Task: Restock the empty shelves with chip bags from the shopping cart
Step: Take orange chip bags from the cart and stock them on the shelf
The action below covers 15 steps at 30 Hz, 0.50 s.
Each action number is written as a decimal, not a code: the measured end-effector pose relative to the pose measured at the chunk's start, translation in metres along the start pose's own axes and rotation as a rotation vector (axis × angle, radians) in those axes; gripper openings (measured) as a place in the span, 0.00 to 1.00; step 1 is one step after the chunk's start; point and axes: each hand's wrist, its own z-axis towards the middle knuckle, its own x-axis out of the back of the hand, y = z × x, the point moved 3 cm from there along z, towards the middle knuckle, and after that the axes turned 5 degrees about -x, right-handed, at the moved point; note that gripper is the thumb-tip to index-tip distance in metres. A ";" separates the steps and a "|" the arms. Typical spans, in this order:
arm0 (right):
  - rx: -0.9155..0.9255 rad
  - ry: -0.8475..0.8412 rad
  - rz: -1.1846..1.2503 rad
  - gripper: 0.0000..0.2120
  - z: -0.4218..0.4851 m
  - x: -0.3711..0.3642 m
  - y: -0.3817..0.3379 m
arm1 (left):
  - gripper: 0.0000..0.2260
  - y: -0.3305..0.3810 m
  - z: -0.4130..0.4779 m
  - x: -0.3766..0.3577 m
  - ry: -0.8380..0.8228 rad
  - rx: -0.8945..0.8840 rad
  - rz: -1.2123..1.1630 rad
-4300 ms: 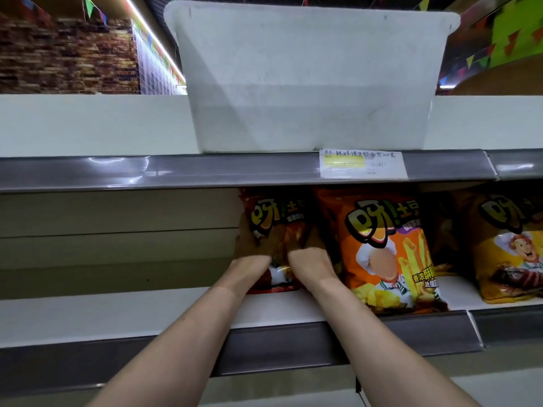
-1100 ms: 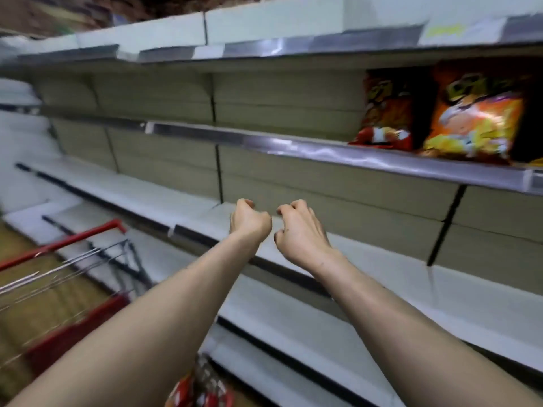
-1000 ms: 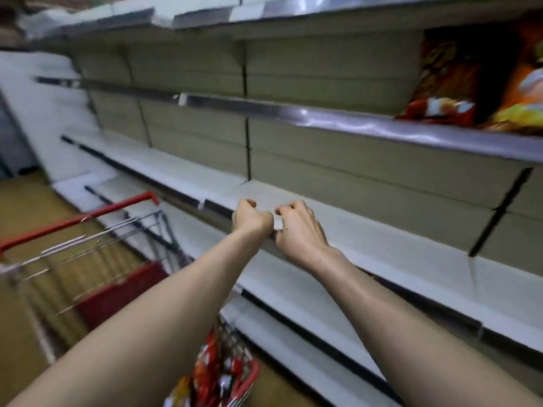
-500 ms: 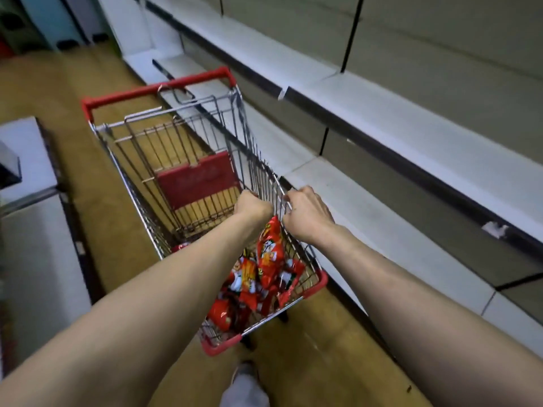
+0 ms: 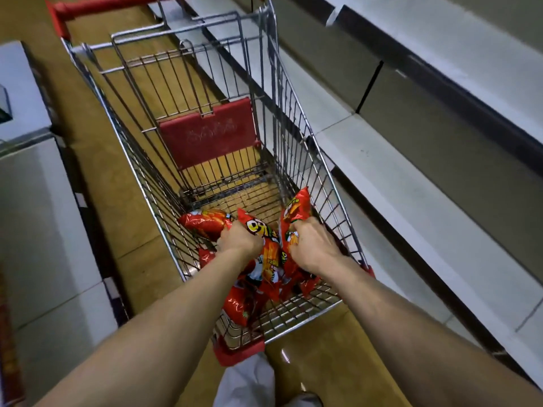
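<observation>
A wire shopping cart [image 5: 138, 177] with red trim stands in the aisle below me, and several red chip bags lie in its near end. My left hand [image 5: 239, 240] grips one red chip bag [image 5: 258, 230] near its top. My right hand [image 5: 313, 245] grips another red chip bag [image 5: 295, 210] that leans against the cart's right wall. More red bags [image 5: 202, 223] lie around and under both hands. The bare white shelves [image 5: 396, 183] run along the right side of the cart.
A grey and white cabinet [image 5: 35, 207] lines the aisle on the left. The cart's red child seat flap [image 5: 207, 132] and red handle [image 5: 100, 7] are at its far end. My foot [image 5: 249, 380] shows on the tan floor below the cart.
I have turned from the stocked upper shelf down to the cart. Both hands, curled and holding nothing a second ago, have dropped into the cart and each has taken hold of a red chip bag.
</observation>
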 end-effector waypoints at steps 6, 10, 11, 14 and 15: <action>-0.001 -0.169 0.006 0.21 0.029 -0.056 -0.001 | 0.34 -0.047 0.030 -0.026 -0.104 0.093 -0.162; -0.062 -0.374 0.068 0.42 0.039 -0.089 0.005 | 0.26 -0.056 0.036 -0.033 -0.180 0.092 -0.267; -0.066 -0.400 0.094 0.50 0.042 -0.095 0.006 | 0.20 -0.053 0.037 -0.032 -0.209 0.088 -0.301; -0.080 -0.366 0.299 0.49 0.057 -0.095 0.010 | 0.16 -0.035 0.045 -0.014 -0.237 0.108 -0.394; -0.084 -0.350 0.387 0.42 0.063 -0.088 0.008 | 0.17 -0.029 0.053 -0.005 -0.222 0.108 -0.409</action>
